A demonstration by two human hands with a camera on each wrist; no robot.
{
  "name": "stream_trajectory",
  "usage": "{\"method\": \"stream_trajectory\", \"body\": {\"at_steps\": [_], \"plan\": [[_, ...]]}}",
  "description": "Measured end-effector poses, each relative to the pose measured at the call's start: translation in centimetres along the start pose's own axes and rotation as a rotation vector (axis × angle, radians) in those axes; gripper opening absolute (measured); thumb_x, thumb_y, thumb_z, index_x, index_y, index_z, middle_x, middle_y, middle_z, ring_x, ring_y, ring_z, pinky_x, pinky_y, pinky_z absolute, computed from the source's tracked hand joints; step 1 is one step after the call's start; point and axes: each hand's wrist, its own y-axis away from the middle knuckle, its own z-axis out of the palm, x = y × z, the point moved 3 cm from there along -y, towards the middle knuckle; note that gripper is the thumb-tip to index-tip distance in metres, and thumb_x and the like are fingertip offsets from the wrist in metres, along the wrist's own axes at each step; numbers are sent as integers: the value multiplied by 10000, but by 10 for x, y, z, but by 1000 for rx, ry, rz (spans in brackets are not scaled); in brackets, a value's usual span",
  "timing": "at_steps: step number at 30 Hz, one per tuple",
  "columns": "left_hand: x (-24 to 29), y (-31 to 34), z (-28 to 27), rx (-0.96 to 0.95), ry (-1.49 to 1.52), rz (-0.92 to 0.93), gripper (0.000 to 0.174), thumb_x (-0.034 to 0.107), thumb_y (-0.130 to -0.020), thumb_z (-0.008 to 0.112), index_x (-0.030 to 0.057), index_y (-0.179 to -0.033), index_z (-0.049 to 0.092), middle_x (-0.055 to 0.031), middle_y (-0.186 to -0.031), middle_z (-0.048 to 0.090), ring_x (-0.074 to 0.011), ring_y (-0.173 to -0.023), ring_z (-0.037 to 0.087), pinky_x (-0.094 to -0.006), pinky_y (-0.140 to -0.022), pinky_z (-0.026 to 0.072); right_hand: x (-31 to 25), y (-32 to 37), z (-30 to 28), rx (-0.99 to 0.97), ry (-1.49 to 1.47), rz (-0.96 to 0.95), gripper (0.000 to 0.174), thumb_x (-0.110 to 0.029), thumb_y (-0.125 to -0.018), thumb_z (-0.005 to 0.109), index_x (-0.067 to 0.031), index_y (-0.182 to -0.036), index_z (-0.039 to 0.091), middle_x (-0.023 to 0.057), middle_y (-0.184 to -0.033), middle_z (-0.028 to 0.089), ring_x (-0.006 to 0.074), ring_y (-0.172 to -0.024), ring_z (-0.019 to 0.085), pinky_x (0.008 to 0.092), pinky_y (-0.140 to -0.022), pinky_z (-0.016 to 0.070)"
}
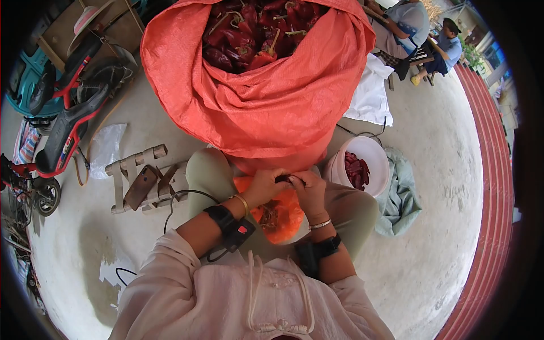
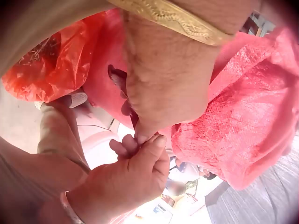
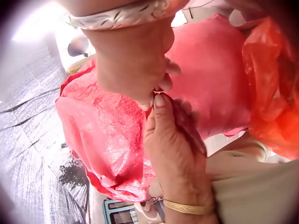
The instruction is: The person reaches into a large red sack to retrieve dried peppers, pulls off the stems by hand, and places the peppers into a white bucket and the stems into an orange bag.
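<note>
My left hand (image 1: 264, 188), with a gold bangle at its wrist, holds a dark red dried chili pepper (image 3: 188, 125) along its palm and fingers. The fingertips of my right hand (image 1: 310, 195), which has a silver bangle, pinch at the chili's end, right against the left thumb. Both hands meet in front of a large red woven sack (image 1: 260, 113) full of dried chilies (image 1: 243, 37). Below them, between the knees, an orange plastic bag (image 1: 290, 218) contains thin stem scraps (image 1: 269, 216). The pinched end of the chili is mostly hidden by fingertips.
Right of the sack stands a white bucket (image 1: 381, 160) with several red chilies inside, beside a grey-green cloth (image 1: 401, 198). A phone (image 1: 140, 187) lies on a low strapped stool at left. Farther left is a red-and-black scooter (image 1: 71, 130). Seated people (image 1: 447, 48) are at back right.
</note>
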Motion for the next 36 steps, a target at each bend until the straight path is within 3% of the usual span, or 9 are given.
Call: {"method": "stream_trajectory", "body": {"at_steps": [8,11,17,20,23,26,29,32,36], "plan": [[11,2,-5,82,-96,76,125,73,-749,612,6,-854,606,-131,-704,606,-193,-605,587,-281,-576,455,-7,0,6,90,163,-106,176,-125,-796,584,-12,-690,500,101,-609,533,244,-525,527,313,-468,416],[9,3,-6,45,-143,99,113,74,-747,611,7,-838,603,-138,-713,600,-221,-615,587,-285,-578,457,14,6,11,-83,-410,444,192,-202,-870,505,-57,-747,539,19,-565,492,119,-462,456,239,-414,347],[15,5,-7,31,-295,294,96,66,-741,618,13,-820,604,-100,-688,579,-172,-611,563,-272,-559,439,31,19,20,-265,-1157,987,193,-234,-889,479,-96,-756,502,-33,-560,435,37,-436,350,179,-383,247],[13,2,-6,14,-241,204,102,83,-740,619,11,-810,600,-104,-676,578,-201,-599,562,-285,-552,440,28,16,16,-184,-1049,874,170,-190,-860,522,-72,-737,506,4,-554,454,112,-432,406,243,-389,311],[6,0,-4,-11,-443,191,106,88,-737,620,10,-806,600,-107,-656,570,-206,-589,561,-289,-544,440,-13,5,4,138,488,-248,136,-136,-799,567,-43,-727,498,88,-608,500,240,-511,498,320,-458,393],[-7,4,-5,-77,-593,120,105,109,-765,613,20,-821,614,-88,-625,575,-162,-578,561,-277,-531,442,-4,-10,-28,214,374,60,75,-87,-753,577,-32,-742,526,139,-699,528,332,-647,537,385,-569,439],[5,3,-15,47,-149,-273,160,145,-777,615,21,-877,625,-63,-681,606,-117,-598,540,-254,-582,444,45,-1,-27,-160,333,4,58,-104,-766,569,-46,-763,569,140,-738,553,345,-692,551,397,-603,449],[-23,-4,-15,100,252,-285,183,147,-824,583,7,-937,613,6,-759,608,-59,-674,527,-215,-618,443,41,18,0,-670,179,-114,102,-112,-735,600,-21,-780,601,126,-687,572,299,-619,555,332,-570,440],[-19,-3,-13,81,330,-227,150,112,-866,524,25,-973,583,22,-865,588,-28,-747,523,-181,-666,438,27,22,15,-745,366,-86,179,-173,-764,606,-20,-856,621,96,-701,589,206,-642,578,288,-581,450]]}}
